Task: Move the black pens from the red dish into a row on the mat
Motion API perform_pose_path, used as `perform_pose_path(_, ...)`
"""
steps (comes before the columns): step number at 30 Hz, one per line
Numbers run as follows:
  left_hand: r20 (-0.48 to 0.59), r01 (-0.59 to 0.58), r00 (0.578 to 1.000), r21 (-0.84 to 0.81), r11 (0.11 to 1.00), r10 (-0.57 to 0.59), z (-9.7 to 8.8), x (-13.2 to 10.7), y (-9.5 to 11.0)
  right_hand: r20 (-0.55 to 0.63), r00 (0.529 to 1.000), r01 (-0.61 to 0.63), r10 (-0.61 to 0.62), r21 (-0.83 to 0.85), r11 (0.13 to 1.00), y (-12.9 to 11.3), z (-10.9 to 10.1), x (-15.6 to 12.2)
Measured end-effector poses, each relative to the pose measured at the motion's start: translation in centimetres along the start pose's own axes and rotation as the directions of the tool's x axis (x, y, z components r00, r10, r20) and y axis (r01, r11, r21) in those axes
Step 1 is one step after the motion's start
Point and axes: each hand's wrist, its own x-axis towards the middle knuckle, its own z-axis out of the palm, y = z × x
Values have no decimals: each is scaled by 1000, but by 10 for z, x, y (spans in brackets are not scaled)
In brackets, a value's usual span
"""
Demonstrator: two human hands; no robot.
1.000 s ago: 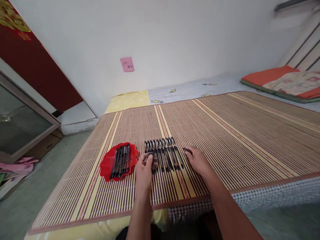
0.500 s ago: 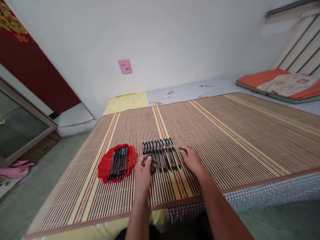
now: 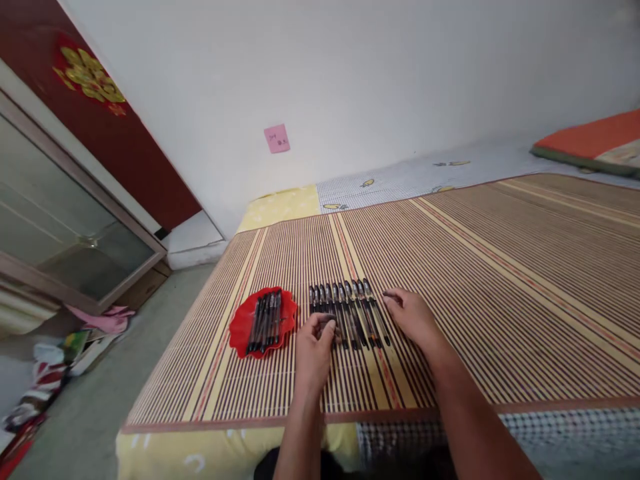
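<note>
A row of several black pens (image 3: pixel 350 312) lies side by side on a striped bamboo mat (image 3: pixel 475 280). My left hand (image 3: pixel 314 350) rests at the row's left end, fingers curled and pinched on the leftmost pen. At the row's right end lies my right hand (image 3: pixel 413 317), fingers bent, fingertips touching the mat beside the last pen; nothing shows inside it. Left of the row, a red scalloped plate (image 3: pixel 240 333) holds several more black pens (image 3: pixel 265 320).
The mat covers a bed whose near edge (image 3: pixel 350 417) is just below my hands. A white wall with a pink sticky note (image 3: pixel 277 138) stands behind. An orange cushion (image 3: pixel 590 140) lies far right. Clothes (image 3: pixel 60 360) litter the floor by a glass-fronted cabinet (image 3: pixel 60 233) at left.
The view has swung left and the scene sits further right in the picture. Both hands stay at the two ends of the pen row.
</note>
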Motion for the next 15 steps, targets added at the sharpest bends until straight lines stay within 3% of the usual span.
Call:
perform_pose_path(3,-54,-69,996,131,989,77,-12,0,6,-15,1000,10,-9,38,999,1,-2,2)
perform_pose_path(6,-197,-127,956,387,913,216,-44,7,11,-54,998,43,-40,64,997,3,-4,5)
perform_pose_path(9,-351,34,893,675,737,280,-84,21,13,-68,997,35,-29,96,995,5,-6,8)
perform_pose_path(12,-365,213,904,836,505,223,-113,39,10,-76,997,34,-24,129,991,6,-7,10)
perform_pose_path(15,-329,263,930,906,331,163,-124,55,3,-86,996,43,-30,152,987,5,-8,11)
